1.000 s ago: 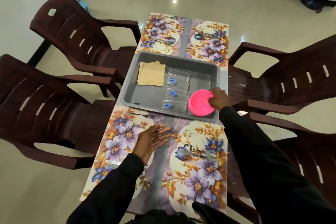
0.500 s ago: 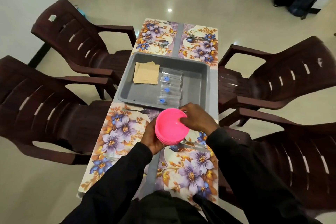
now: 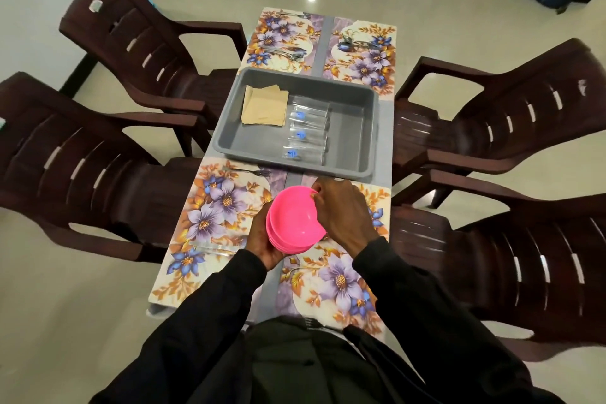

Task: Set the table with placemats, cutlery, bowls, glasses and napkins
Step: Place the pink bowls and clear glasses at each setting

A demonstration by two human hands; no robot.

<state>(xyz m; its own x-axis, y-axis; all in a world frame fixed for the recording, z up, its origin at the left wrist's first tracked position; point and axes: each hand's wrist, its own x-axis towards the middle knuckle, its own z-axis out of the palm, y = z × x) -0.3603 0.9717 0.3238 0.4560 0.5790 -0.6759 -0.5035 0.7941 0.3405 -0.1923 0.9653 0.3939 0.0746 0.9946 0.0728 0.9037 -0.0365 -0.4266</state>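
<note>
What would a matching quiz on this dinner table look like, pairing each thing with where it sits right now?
Things:
1. stack of pink plastic bowls
2. tan paper napkins
3. clear drinking glasses
4. metal fork

Places:
A. left part of the grey plastic tub
B. held in both hands
C. on the near left floral placemat
D. lying in a row in the middle of the tub

Pairs: 1-B, 2-A, 3-D, 4-C
</note>
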